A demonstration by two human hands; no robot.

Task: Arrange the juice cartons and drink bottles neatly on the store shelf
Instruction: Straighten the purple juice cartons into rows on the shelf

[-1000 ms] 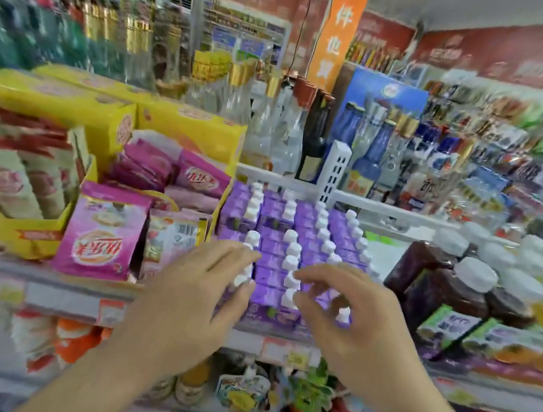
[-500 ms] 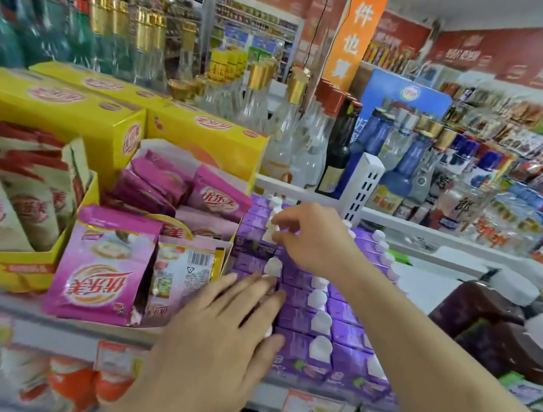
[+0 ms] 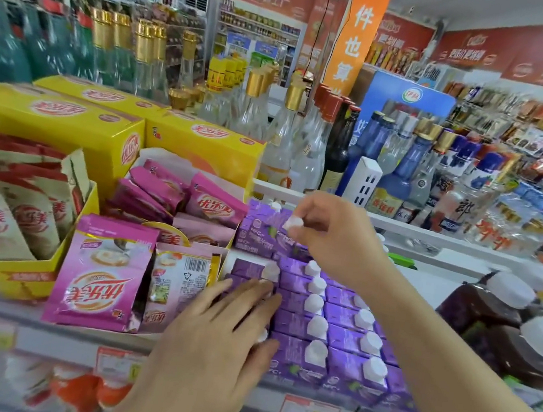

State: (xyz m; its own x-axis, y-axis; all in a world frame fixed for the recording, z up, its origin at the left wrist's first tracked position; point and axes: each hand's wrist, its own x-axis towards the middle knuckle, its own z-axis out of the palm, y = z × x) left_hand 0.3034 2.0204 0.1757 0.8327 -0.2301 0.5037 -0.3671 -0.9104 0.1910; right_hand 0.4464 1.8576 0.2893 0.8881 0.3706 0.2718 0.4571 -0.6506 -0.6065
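Several purple juice cartons (image 3: pixel 341 346) with white caps stand in rows on the shelf (image 3: pixel 66 341). My right hand (image 3: pixel 331 238) reaches over the back rows and pinches the white cap of one purple carton (image 3: pixel 260 228), which sits raised above its neighbours at the back left. My left hand (image 3: pixel 210 343) lies flat with straight fingers on the tops of the front-left cartons. An open gap shows in the left column just beyond its fingertips. Dark drink bottles (image 3: pixel 503 323) with white caps stand to the right of the cartons.
Pink pouches (image 3: pixel 102 273) in an open box press against the cartons' left side, with yellow boxes (image 3: pixel 60 122) behind them. Glass liquor bottles (image 3: pixel 286 138) stand beyond a white rail and divider (image 3: pixel 363 180). Price tags line the shelf front; more goods hang below.
My right hand has gone from the front cartons to the back row and now holds one carton up by its cap. My left hand has settled flat on the front-left cartons.
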